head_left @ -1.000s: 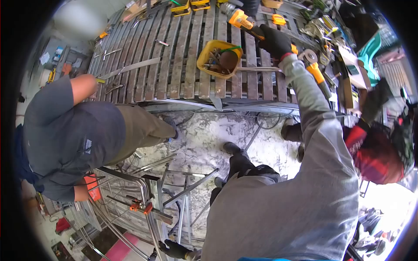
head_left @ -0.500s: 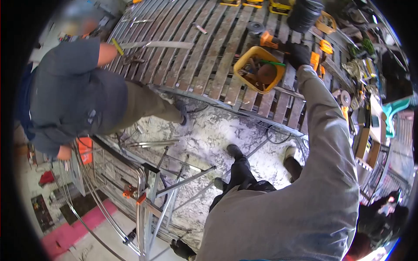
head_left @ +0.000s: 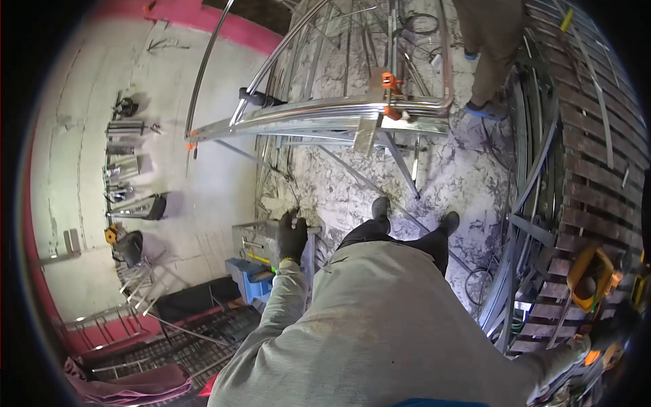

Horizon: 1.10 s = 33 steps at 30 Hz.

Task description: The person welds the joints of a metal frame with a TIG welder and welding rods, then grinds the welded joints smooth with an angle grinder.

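Observation:
My left hand [head_left: 291, 237], in a black glove, hangs over a grey metal cabinet [head_left: 254, 237] at lower left. Its fingers are apart and nothing shows in them. Just beside it are a blue vise-like block [head_left: 249, 279] and a thin yellow strip [head_left: 259, 258]. My right hand [head_left: 610, 330], also black-gloved, reaches to the slatted table at the far right edge. An orange tool part [head_left: 616, 278] and a yellow tub [head_left: 588, 278] of small pieces lie close to it. Its fingers merge with the dark edge, and I cannot tell whether it grips the tool.
Ahead stands a frame of shiny metal tubes [head_left: 339, 108] with an orange clamp [head_left: 388, 81]. Another person's legs [head_left: 491, 61] are behind it, beside the slatted table [head_left: 588, 193]. Long metal bars [head_left: 525, 136] line the table's side. Tools [head_left: 125, 163] hang on the left wall.
The view has swung left, so the slatted table and tub now sit at the right edge. My left hand has come into fuller view by the cabinet; my right hand is still at the table.

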Each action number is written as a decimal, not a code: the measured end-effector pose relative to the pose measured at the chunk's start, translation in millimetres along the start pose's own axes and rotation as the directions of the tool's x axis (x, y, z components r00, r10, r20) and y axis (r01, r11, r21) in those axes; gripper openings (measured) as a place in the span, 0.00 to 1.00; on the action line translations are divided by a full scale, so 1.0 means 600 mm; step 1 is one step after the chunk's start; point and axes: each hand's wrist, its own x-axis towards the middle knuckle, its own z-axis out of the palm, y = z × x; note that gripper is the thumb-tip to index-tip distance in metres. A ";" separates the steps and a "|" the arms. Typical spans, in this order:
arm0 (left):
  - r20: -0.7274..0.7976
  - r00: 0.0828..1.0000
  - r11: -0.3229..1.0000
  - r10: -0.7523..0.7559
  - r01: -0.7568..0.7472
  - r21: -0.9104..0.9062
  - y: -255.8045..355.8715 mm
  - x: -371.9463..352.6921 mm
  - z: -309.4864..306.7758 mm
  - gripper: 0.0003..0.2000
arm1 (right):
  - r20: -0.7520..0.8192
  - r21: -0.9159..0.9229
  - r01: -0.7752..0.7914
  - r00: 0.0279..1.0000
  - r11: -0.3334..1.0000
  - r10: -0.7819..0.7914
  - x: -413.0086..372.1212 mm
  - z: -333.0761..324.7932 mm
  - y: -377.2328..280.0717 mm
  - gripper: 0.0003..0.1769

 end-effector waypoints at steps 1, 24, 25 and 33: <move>-0.048 0.999 0.999 0.010 -0.012 -0.043 -0.013 0.015 -0.003 0.22 | -0.126 0.089 -0.149 0.979 0.985 0.159 0.004 -0.075 -0.103 0.34; 0.468 0.716 0.571 0.519 -0.697 0.433 0.142 0.789 0.082 0.17 | -0.010 0.953 0.287 0.349 0.096 -0.937 -0.616 -0.704 -1.352 0.13; 0.492 0.690 0.571 0.531 -0.720 0.394 0.143 0.795 0.084 0.17 | -0.012 0.948 0.301 0.350 0.101 -0.937 -0.616 -0.709 -1.363 0.13; 0.684 0.547 0.527 0.482 -0.805 0.272 0.164 0.885 0.116 0.17 | 0.162 0.959 0.131 0.470 0.250 -0.868 -0.646 -0.671 -1.411 0.13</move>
